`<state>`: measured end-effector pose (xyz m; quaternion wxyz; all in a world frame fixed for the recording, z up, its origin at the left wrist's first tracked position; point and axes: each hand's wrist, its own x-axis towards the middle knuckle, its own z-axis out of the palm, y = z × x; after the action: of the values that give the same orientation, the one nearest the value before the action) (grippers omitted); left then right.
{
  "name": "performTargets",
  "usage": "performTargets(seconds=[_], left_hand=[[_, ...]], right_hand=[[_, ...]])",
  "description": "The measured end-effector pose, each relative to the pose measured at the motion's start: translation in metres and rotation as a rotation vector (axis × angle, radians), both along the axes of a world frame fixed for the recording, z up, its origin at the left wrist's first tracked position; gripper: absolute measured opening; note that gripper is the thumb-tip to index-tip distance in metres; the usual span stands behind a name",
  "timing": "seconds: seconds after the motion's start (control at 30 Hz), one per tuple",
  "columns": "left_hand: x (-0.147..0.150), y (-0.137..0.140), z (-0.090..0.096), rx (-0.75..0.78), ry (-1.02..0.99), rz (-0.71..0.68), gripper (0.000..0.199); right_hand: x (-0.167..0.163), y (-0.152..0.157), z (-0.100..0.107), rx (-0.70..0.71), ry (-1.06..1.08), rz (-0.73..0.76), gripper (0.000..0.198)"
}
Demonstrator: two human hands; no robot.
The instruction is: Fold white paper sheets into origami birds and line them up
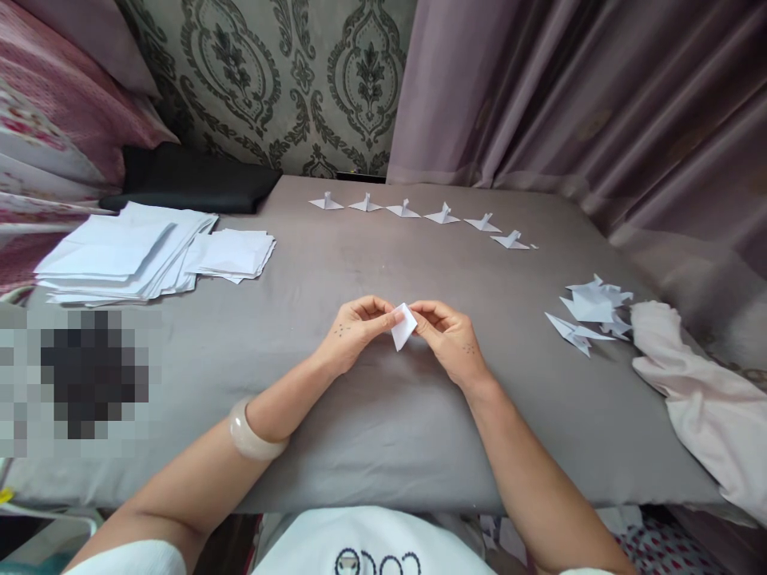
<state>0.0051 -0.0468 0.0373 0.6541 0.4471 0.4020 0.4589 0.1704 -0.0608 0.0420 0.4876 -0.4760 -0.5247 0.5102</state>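
Between my two hands is a small piece of folded white paper (403,329), kite-shaped with its narrow point hanging down. My left hand (361,327) pinches its left side, thumb lying across the front face. On the right edge, my right hand (447,331) grips the paper between thumb and fingers. Both hands are just above the grey cloth, near the middle of the table. The fingers behind the paper are partly hidden.
Several folded paper cranes (443,214) stand in a curved row at the back. More folded paper pieces (593,307) lie at the right beside a pale cloth (689,383). At the left are a large paper stack (113,247), a smaller stack (231,254) and a black folded item (192,180).
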Motion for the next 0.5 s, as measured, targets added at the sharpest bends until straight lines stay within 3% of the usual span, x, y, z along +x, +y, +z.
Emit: performTargets(seconds=[0.17,0.5], left_hand=[[0.0039,-0.0001,-0.0022,-0.1,-0.046,0.07,0.027],[0.0038,0.0013,-0.0036,-0.069,-0.084,0.023,0.037]], right_hand=[[-0.0027,0.0008,0.0007,-0.124,0.099,0.011,0.026],[-0.0037,0.0019,-0.0016,-0.137,0.044,-0.059,0.025]])
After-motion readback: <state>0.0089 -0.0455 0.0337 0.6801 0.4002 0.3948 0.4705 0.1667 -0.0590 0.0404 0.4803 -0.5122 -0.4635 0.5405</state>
